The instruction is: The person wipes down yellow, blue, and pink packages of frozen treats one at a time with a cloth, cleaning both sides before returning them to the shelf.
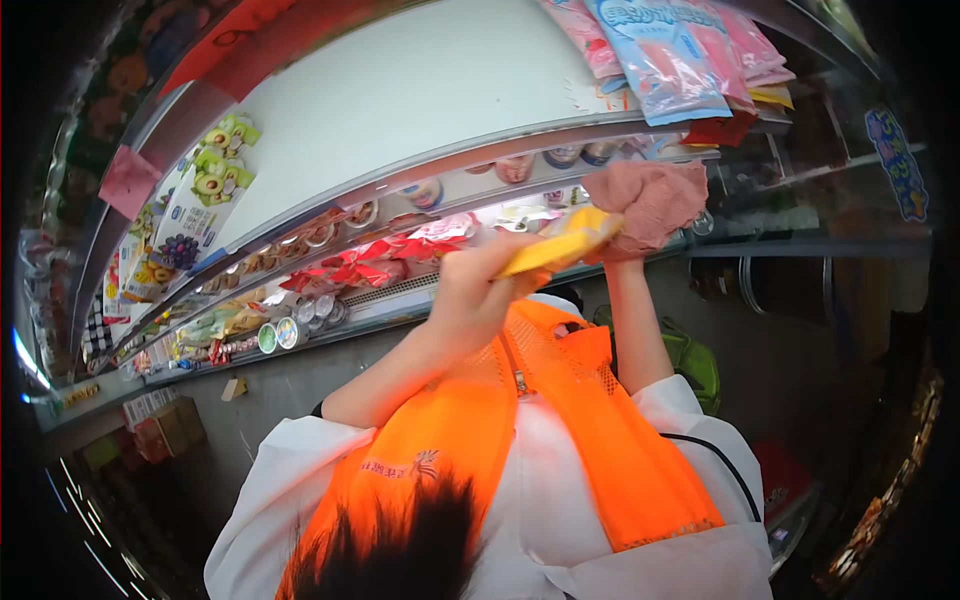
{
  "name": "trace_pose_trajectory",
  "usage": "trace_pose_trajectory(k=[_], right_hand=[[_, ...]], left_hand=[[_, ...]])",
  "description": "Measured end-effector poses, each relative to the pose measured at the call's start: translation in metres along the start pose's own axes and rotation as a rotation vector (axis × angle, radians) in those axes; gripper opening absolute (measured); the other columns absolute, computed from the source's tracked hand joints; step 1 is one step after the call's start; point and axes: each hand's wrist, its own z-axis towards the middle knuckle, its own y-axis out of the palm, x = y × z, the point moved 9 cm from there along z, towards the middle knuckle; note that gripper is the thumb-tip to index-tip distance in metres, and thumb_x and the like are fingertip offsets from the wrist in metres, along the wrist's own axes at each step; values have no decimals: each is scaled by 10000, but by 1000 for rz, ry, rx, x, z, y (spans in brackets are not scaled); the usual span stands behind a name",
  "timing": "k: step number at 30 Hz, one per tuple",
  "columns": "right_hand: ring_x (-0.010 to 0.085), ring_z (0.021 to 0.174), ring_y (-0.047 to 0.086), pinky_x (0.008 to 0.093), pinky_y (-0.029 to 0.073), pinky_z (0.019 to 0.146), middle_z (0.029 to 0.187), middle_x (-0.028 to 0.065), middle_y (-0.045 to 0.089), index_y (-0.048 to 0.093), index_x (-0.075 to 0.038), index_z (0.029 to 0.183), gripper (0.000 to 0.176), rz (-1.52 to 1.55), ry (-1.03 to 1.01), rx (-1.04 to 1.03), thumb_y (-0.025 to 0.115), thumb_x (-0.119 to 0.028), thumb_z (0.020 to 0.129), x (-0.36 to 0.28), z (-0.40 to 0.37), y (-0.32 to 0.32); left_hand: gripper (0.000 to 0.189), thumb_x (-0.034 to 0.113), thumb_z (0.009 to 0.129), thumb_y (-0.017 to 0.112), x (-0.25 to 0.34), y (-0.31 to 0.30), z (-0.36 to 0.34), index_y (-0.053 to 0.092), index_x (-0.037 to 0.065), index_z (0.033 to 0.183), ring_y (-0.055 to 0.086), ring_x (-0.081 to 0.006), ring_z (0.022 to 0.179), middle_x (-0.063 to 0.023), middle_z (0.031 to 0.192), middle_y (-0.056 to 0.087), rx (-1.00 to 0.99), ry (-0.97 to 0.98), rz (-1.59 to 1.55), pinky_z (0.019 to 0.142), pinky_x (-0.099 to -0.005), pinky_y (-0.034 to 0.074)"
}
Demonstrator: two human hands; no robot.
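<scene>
My left hand (470, 295) is closed around one end of a yellow packet (565, 245), which it holds tilted up in front of the orange vest. A crumpled pink cloth (655, 203) covers most of my right hand (622, 262), and the hand is gripping it. The cloth touches or overlaps the far end of the packet; exactly where they meet is hard to make out. Fingers of the right hand are largely hidden under the cloth. Just beyond both hands are the front edges of the shelves (480, 150).
Blue and pink bags (660, 60) overhang the upper shelf at the right. Lower shelves carry red packets (390, 262), cups (515, 168) and tubs (278, 335). Avocado-printed packs (222, 165) stand at the left. Boxes (170, 428) sit low at the left.
</scene>
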Motion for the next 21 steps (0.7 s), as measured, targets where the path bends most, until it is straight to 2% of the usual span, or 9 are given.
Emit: trace_pose_trajectory(k=[1, 3, 6, 8, 10, 13, 17, 19, 21], right_hand=[[119, 851, 525, 300, 412, 755, 936, -29, 546, 540, -157, 957, 468, -189, -101, -78, 663, -256, 516, 4, -9, 20], [106, 831, 528, 297, 410, 735, 937, -62, 549, 551, -199, 961, 458, -375, -378, -81, 655, -290, 525, 6, -30, 50], [86, 801, 533, 293, 406, 704, 938, -111, 555, 567, -262, 969, 444, -445, -604, 132, 642, -340, 537, 3, -53, 41], [80, 813, 534, 303, 409, 694, 920, -123, 553, 565, -272, 921, 413, -446, -546, 219, 648, -368, 528, -12, -43, 15], [104, 817, 537, 292, 414, 690, 880, -105, 549, 543, -261, 817, 316, -430, -415, 117, 642, -394, 549, -24, -29, -6], [140, 719, 516, 327, 358, 599, 712, -33, 505, 522, -225, 678, 88, -582, -138, -329, 505, -304, 712, -24, -1, -12], [139, 742, 535, 304, 403, 649, 797, -58, 532, 528, -223, 748, 208, -408, -274, -43, 594, -376, 625, -18, -12, -6], [139, 754, 544, 293, 426, 674, 840, -70, 545, 531, -222, 783, 298, -318, -338, 97, 639, -412, 581, -19, -17, -13], [160, 889, 539, 309, 424, 784, 948, -6, 559, 536, -153, 934, 299, -389, -8, -380, 581, -315, 687, 16, -15, 16]], left_hand=[[329, -77, 666, 552, -11, 14, -6, 574, 24, 979, 631, -191, 694, -102, 800, 626, -84, -39, 20, 599, -249, 483], [335, -91, 627, 571, 10, 27, -12, 575, 5, 949, 614, -261, 819, -123, 948, 618, -79, 226, 155, 714, -283, 494], [326, -66, 616, 589, 5, 27, -18, 578, 14, 932, 606, -249, 875, -118, 996, 607, -38, 249, 170, 728, -308, 495], [315, -76, 618, 579, 4, 24, -19, 580, 16, 919, 604, -239, 889, -116, 1002, 606, -35, 243, 153, 731, -309, 494], [317, -81, 621, 573, 5, 16, -19, 583, 21, 921, 606, -233, 886, -111, 997, 609, -5, 230, 130, 724, -304, 495], [319, -74, 633, 551, 4, 6, -18, 582, 35, 931, 609, -241, 848, -107, 974, 612, 30, 253, 106, 699, -312, 506], [300, -93, 650, 529, 5, -2, -23, 587, 21, 921, 630, -224, 806, -126, 954, 622, 31, 222, 141, 675, -277, 495], [282, -76, 696, 511, -9, -15, -28, 579, 22, 951, 611, -172, 725, -95, 889, 617, 125, 42, -83, 619, -267, 488], [223, -33, 766, 496, -16, -37, -31, 565, 13, 974, 573, -119, 697, -67, 850, 596, 258, -58, -188, 603, -243, 467]])
